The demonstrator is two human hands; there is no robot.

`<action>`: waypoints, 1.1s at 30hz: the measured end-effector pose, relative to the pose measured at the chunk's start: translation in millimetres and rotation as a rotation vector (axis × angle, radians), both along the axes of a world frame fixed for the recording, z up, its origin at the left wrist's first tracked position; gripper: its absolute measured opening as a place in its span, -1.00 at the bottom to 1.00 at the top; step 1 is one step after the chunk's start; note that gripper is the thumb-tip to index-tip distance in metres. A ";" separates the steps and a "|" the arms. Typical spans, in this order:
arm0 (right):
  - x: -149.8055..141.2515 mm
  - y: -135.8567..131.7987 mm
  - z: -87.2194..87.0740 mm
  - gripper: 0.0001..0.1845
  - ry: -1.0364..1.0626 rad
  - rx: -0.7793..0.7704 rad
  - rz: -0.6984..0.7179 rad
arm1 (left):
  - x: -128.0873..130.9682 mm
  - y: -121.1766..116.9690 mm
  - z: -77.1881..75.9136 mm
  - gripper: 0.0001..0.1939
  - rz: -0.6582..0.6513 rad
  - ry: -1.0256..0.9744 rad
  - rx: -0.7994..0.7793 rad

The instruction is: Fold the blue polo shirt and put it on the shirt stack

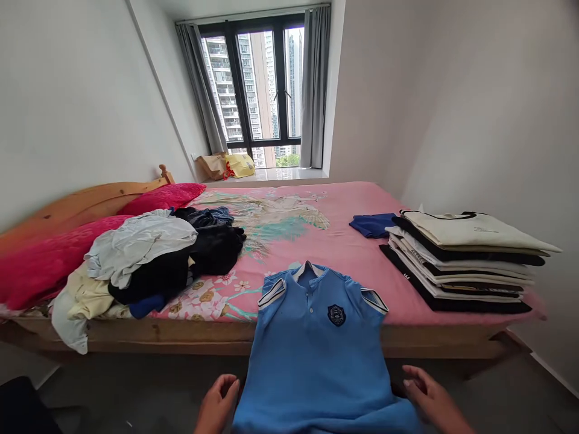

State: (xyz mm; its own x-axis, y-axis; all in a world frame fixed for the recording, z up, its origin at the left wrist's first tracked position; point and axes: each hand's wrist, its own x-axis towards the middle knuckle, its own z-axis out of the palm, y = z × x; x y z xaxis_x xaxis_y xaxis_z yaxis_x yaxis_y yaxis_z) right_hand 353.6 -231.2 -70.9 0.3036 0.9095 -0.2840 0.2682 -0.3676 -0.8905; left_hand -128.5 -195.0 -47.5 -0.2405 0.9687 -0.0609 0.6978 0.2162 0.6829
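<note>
A smooth blue polo shirt (316, 355) — striped collar (318, 281), dark shield-shaped badge (336, 315) — lies across the wooden bed (199, 334) edge, its lower cloth rumpled. The left hand (219, 402) and right hand (433, 398) curve loosely beside it, both holding nothing. Left, a crumpled clothes heap (158, 259); right, a flat-folded stack (465, 271).

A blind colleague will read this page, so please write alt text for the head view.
A blue polo shirt with a dark badge lies over the near edge of a pink-covered bed, left hand and right hand beside it. Rumpled clothes lie at left, a folded stack at right, a window behind.
</note>
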 end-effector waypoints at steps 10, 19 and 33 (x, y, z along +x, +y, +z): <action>-100.1 132.1 108.4 -0.67 -0.308 0.379 0.365 | 104.6 139.1 72.9 -0.57 -0.309 0.199 0.275; -122.6 219.7 108.8 -0.59 -0.807 0.388 0.773 | 85.2 182.8 59.9 -0.91 -0.197 0.252 0.104; -146.1 289.9 105.0 -0.62 -0.970 0.074 0.497 | 58.7 166.0 74.7 -0.73 -0.007 -0.048 0.438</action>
